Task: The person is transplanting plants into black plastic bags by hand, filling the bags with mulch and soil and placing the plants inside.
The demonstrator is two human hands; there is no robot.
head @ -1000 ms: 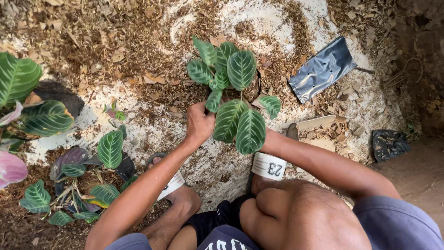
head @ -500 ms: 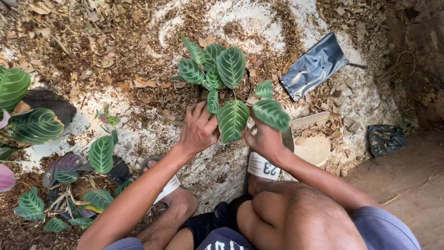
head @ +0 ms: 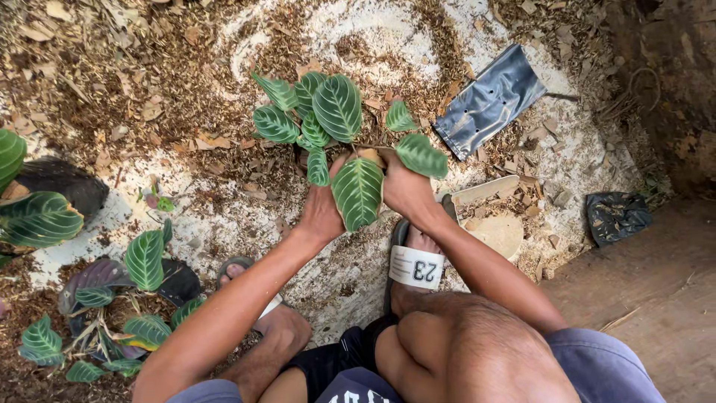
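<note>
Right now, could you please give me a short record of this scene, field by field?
setting: ground covered with dry leaf litter and pale mix
left hand: grips the plant at its base, from the left
right hand: grips the same plant from the right
plant: green leaves with pale stripes, held over the ground
grey bag: lies flat, beyond the right hand
black bag: crumpled, far right
potted plants: at the left, in dark bags
sandal: on the right foot, white strap

Upright striped-leaf plant point(head: 339, 142) on mulched ground
</note>
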